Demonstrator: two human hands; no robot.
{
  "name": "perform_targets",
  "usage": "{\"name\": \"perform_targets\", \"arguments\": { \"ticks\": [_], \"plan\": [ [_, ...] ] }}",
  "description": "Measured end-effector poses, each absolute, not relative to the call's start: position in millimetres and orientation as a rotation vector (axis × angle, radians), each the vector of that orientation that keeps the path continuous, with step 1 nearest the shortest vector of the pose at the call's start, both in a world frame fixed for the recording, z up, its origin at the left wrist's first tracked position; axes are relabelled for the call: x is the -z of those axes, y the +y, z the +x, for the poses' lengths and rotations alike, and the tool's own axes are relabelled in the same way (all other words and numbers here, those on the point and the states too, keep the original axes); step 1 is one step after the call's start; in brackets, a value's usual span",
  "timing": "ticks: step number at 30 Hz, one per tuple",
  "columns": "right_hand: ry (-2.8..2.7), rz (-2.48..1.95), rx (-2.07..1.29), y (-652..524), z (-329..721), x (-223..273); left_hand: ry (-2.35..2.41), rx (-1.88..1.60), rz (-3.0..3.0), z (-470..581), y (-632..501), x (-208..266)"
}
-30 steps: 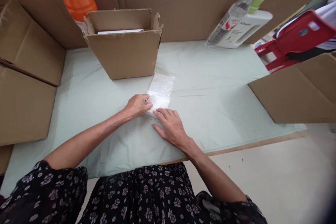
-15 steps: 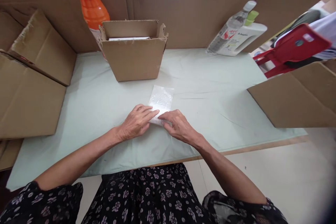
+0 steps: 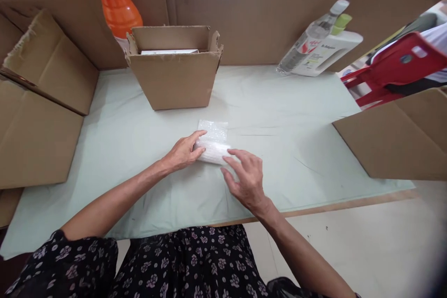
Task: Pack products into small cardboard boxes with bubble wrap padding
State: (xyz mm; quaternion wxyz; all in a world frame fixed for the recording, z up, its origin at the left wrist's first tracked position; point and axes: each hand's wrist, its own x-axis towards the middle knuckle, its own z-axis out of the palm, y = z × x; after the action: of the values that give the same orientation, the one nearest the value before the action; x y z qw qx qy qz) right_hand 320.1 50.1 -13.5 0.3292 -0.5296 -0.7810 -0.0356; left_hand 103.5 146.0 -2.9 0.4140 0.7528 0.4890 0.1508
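A partly rolled piece of bubble wrap (image 3: pixel 213 151) lies on the cloth-covered table, with a flat flap stretching away from me past the roll. What may be inside the roll is hidden. My left hand (image 3: pixel 183 151) grips the roll's left end between thumb and fingers. At the other end my right hand (image 3: pixel 246 174) is open, its fingers apart and bent, the fingertips at or just beside the roll's edge; whether they touch it I cannot tell.
An open carton (image 3: pixel 178 81) with a white item inside stands beyond the wrap. Behind it is an orange bottle (image 3: pixel 120 9). A clear bottle (image 3: pixel 307 44) and a white jug (image 3: pixel 331 53) stand back right. Larger boxes flank both sides, and a red chair (image 3: pixel 405 63) is off the right.
The wrap has been rolled further, leaving a shorter flap. My right hand has drawn back to the right and opened, while my left hand has shifted onto the roll's left end.
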Motion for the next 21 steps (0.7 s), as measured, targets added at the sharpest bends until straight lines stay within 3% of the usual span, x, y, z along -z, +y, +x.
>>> {"name": "perform_targets", "arguments": {
  "ticks": [10,16,21],
  "plan": [
    [-2.458,-1.411,-0.084,111,319,39,1.462,-0.816,1.776,115,151,21],
    [-2.133,-1.482,-0.487,106,318,34,1.265,-1.027,0.809,112,93,13],
    [-1.857,-1.403,-0.95,71,296,24,0.949,-1.02,0.54,119,70,17]
  ]
}}
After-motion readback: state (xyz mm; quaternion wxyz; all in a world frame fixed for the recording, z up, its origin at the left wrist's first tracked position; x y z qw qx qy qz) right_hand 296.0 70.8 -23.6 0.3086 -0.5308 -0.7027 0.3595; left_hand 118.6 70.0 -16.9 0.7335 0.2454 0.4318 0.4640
